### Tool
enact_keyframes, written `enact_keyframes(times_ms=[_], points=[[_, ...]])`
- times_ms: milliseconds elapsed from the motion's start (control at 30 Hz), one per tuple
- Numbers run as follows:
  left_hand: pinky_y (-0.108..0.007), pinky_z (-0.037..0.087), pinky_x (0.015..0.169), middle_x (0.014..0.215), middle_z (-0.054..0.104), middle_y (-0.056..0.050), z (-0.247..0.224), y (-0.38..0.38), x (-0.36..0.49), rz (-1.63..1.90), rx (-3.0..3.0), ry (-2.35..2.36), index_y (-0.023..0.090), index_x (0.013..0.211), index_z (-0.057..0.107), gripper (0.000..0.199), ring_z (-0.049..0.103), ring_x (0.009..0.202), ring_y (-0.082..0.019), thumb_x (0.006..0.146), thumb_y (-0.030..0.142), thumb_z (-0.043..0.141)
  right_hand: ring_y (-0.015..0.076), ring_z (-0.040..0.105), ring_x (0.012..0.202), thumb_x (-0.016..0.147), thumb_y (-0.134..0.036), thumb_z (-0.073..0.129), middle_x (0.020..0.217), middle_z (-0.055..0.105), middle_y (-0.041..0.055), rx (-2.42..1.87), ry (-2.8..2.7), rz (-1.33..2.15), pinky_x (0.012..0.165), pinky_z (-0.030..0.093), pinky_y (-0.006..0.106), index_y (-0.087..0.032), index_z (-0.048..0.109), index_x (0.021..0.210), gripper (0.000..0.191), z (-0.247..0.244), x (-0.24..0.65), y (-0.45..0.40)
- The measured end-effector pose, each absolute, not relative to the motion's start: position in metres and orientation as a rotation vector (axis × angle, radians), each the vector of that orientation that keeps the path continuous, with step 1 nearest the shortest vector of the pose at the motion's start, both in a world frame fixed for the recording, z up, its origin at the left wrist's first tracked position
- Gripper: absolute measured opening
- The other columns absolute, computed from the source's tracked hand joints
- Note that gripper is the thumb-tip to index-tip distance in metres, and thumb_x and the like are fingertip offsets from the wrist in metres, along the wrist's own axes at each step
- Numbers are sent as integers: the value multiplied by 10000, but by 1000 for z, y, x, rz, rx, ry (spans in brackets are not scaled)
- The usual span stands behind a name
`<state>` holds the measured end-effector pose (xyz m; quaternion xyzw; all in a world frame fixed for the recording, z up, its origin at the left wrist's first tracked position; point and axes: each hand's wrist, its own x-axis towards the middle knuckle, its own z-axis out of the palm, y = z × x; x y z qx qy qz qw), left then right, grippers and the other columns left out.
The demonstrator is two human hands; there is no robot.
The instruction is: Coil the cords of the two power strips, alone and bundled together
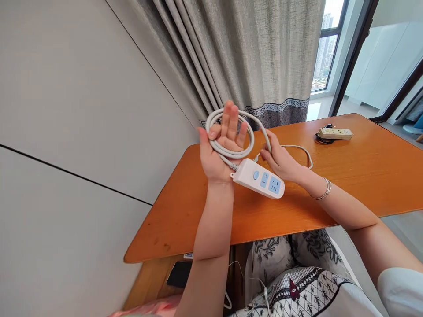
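My left hand (218, 154) is raised palm up over the table. Loops of a light grey cord (233, 155) lie across its palm and around its fingers; one finger bends over the loops while the others stretch up. From the wrist side of the coil, the cord runs into a white power strip (259, 178) with a blue switch and blue sockets, which hangs tilted beside my left wrist. To the right, my right hand (279, 158) pinches the cord between thumb and fingers. More cord trails behind it onto the table. The plug end is partly hidden near my right fingers.
The orange-brown wooden table (373, 176) has a second, cream power strip (335, 134) with black cord at its far right. A grey curtain (264, 57) hangs behind, with a pale wall (82, 110) at left. Below the near edge lies a dark phone-like object (178, 274).
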<state>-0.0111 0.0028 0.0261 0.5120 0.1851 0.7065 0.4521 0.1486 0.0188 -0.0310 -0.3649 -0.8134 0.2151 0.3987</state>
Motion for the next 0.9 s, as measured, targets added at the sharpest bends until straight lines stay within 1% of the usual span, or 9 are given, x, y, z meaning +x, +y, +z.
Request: enact_keyframes(times_ms=[67,167,267,367,500,633,733,800,900], points=[[-387,449,1204,1454,634,9,31,0,-17,1807,1250,429,240,680,425,484,404,1521,-202,1008,595,392,219,627,809,1046,-208,216,1100,672,141,-1107,-2038,278,797,519,388,-158,-38,1646,653,-32,148,20],[-352,426,1219,1447,639,21,35,-4,-21,1855,1232,436,239,665,387,487,390,1526,-169,1038,542,310,231,653,840,1036,-172,207,1208,663,159,-1410,-2137,45,763,503,356,-229,-29,1671,680,-31,145,21],[-371,422,1224,1450,633,17,34,-3,-20,1833,1217,400,236,665,386,493,400,1520,-168,1062,475,217,221,673,809,998,-115,289,1124,701,139,-1616,-2356,-83,699,478,306,-243,15,1678,744,-27,141,16],[-437,417,1223,1482,606,16,27,5,-15,1785,1238,370,235,704,461,489,381,1533,-205,1045,542,292,212,686,841,994,-138,371,1066,732,140,-1531,-2568,-137,667,450,268,-200,84,1677,743,-20,143,9],[-494,388,1220,1577,508,-19,16,15,-7,1779,1320,422,262,944,623,507,318,1566,-249,1002,675,333,221,706,865,1027,-158,351,1079,743,163,-1461,-2668,-231,660,436,277,-192,253,1649,630,-11,151,3],[-513,333,1246,1615,461,-32,9,15,0,1826,1429,416,298,1151,652,529,278,1580,-275,944,733,434,252,726,894,1035,-197,389,1104,748,187,-1475,-2681,-176,666,443,297,-137,267,1631,611,-12,150,0],[-441,324,1263,1632,442,13,7,15,-2,1989,1537,419,329,1189,653,468,291,1576,-232,946,694,490,266,733,902,1022,-204,428,1096,753,185,-1494,-2687,-42,683,456,312,-123,210,1636,657,-12,147,-5],[-380,273,1288,1658,399,49,6,20,-7,2135,1585,455,348,1227,647,459,205,1602,-202,941,682,515,266,733,899,1018,-182,417,1076,757,174,-1467,-2707,10,686,459,316,-129,232,1624,635,-10,147,-11],[-350,174,1316,1696,316,76,3,32,-17,2196,1589,550,381,1357,586,602,35,1624,-196,874,740,569,254,730,860,1012,-122,358,1071,747,171,-1433,-2742,-34,652,442,311,-140,343,1580,569,-7,146,-23]])
